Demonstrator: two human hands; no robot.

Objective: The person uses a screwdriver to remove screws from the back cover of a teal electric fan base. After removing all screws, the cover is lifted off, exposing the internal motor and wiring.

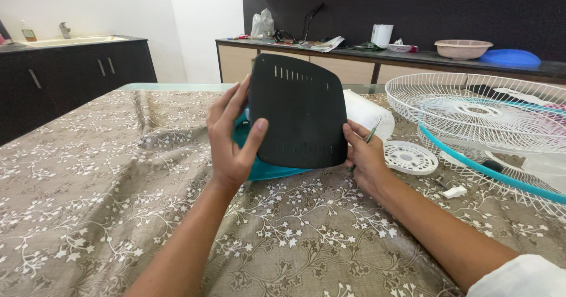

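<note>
Black, matte plastic makes up the slotted cover [298,111], a rounded-corner panel with two rows of thin vents, held upright over a teal housing [265,168] on the floral tablecloth [106,202]. At nine o'clock of the cover, the left hand [231,136] grips its edge, fingers spread behind and thumb pressed on the face. At four o'clock, the right hand [364,155] steadies the lower corner while pinching a thin green-handled tool [371,132], probably a screwdriver, though it is mostly hidden.

With the right fingers sharing cover and tool, I judge the tool could slip free, or its tip could scratch the panel. The thin plastic might flex or crack if twisted.

At three o'clock lies a white wire fan guard [471,105] with a teal rim, a round white perforated disc [410,156] just beside the hand, and a small white clip [454,192].
</note>
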